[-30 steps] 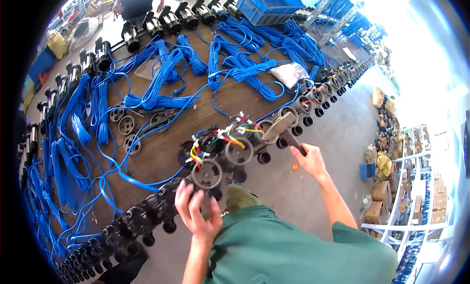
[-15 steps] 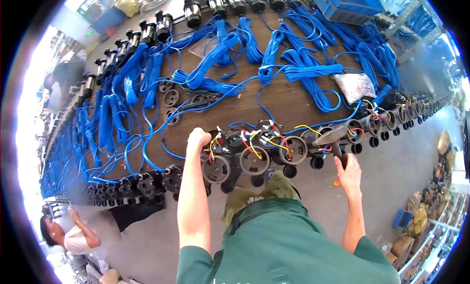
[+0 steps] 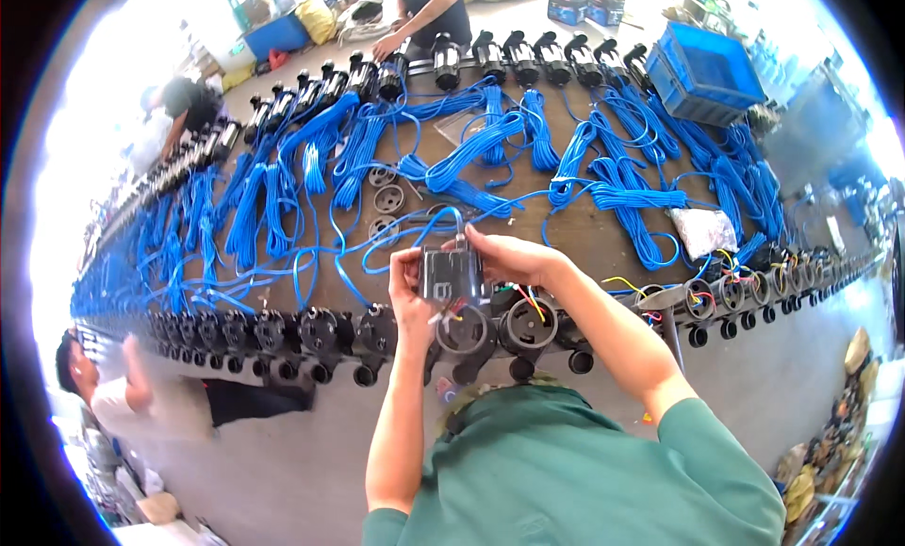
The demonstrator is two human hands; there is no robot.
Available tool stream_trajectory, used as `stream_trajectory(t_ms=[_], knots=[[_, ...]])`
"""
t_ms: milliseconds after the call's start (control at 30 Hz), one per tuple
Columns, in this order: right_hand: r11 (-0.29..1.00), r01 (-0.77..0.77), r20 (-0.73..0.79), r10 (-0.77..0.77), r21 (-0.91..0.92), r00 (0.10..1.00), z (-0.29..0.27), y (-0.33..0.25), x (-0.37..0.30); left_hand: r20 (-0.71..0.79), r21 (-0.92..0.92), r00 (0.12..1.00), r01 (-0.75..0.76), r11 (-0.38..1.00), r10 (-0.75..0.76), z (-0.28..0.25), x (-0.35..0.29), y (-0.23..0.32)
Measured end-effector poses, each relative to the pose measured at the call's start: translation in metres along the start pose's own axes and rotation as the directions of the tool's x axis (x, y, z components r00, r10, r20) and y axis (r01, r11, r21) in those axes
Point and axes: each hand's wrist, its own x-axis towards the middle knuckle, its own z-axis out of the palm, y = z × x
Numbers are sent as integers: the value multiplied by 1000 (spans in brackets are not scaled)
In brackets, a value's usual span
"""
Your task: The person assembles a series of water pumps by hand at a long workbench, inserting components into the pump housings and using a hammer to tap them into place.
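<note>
Above the near edge of the surface (image 3: 583,237), by the row of round grey housings (image 3: 528,324), the left hand (image 3: 412,290) and right hand (image 3: 514,258) now each have a closed grip on one black box (image 3: 451,276), committing both to it. The hammer (image 3: 665,302), right-held half a second ago, is out of hand.

Coiled blue cables (image 3: 476,152) lie across a brown table (image 3: 596,244).

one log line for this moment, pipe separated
left hand: holding black boxy part | right hand: holding same part | nearby: grey round housings, coloured wires | beyond: blue cable coils on brown table
</note>
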Motion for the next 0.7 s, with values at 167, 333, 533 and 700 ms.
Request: stream_trajectory(t_ms=[167, 333, 533, 700], knots=[[951, -233, -262, 175, -206, 949, 20, -15, 8, 136, 624, 940, -327, 710, 314, -10, -5, 29], [976, -123, -299, 65, -179, 952, 8, -7, 14, 102, 238, 974, 174, 955, -203, -26, -18, 4], [998, 53, -286, -64, -46, 956, 11, 10, 15, 241, 283, 688, 625, 728, -684, -20, -19, 5], [936, 243, -137, -284, -256, 949, 18, 20, 22, 175, 403, 794, 482, 778, -583, -25, -34, -1]])
